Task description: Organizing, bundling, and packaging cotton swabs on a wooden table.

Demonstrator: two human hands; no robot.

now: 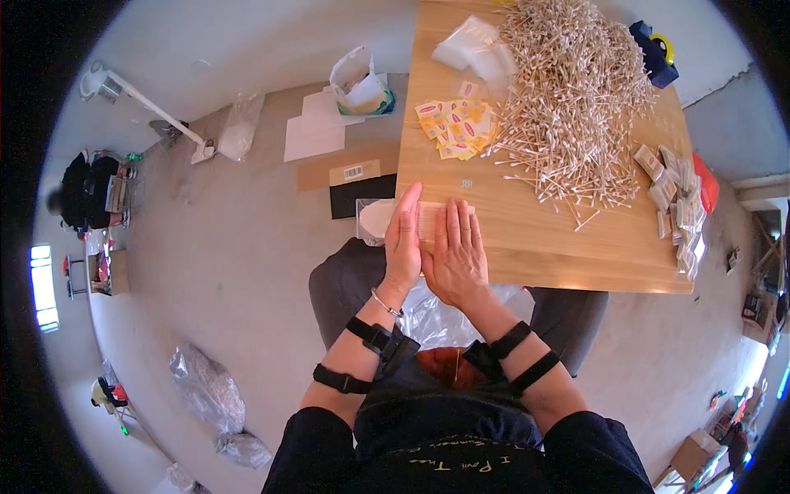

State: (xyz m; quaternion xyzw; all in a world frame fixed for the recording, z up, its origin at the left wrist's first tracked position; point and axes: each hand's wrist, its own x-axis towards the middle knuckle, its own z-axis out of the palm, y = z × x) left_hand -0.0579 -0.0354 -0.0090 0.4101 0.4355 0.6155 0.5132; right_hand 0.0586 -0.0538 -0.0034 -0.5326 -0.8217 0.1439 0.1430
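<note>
A small row of cotton swabs (429,221) lies near the front left corner of the wooden table, between my two hands. My left hand (403,243) stands on its edge along the left side of the swabs, its fingers stretched out. Flat over their right part lies my right hand (457,257), fingers straight and side by side; it hides some of them. Beside my left hand, at the table's left edge, is a clear plastic box (362,221) with something white in it. A big heap of loose cotton swabs (576,99) covers the far part of the table.
Yellow and white printed cards (458,128) lie left of the heap, below clear plastic bags (473,43). Packed swab bundles (679,198) sit at the table's right edge. A tape dispenser (656,56) is at the far right. Cardboard (346,169) and a bag (360,86) lie left.
</note>
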